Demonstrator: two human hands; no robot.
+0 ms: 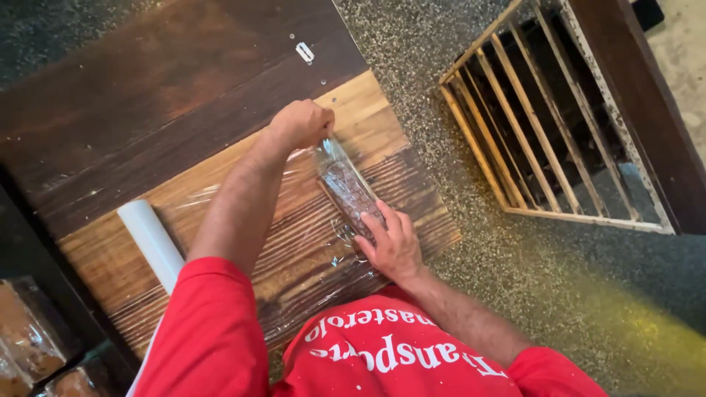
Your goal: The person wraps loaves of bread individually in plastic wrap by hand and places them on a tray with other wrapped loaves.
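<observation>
The left hand [300, 123] is gripping the far end of a long bar [347, 190] wrapped in clear film. The fingers are curled into a fist around that end, and the thumb side is facing the bar. The arm is reaching out from a red sleeve [209, 331] across the board.

The right hand [393, 246] is resting on the near end of the bar. Its fingers are lying flat and spread out, pressing down on the wrap. It is not closing around anything.

The bar is brown and speckled inside its shiny wrap. It is lying on a wooden board [412, 191], near the board's right edge, and it is pointing from far to near with a small slant. A sheet of clear film [309, 250] is lying flat on the board under the bar and is spreading out to the left under the arm.

A white roll [151, 242] is lying on the left part of the board, well apart from the bar. A small metal blade [304, 51] is sitting on the dark far part of the board. A wooden rack [544, 125] with slats is standing on the speckled floor [485, 265] to the right. Some wrapped brown pieces [29, 338] are showing at the near left corner.
</observation>
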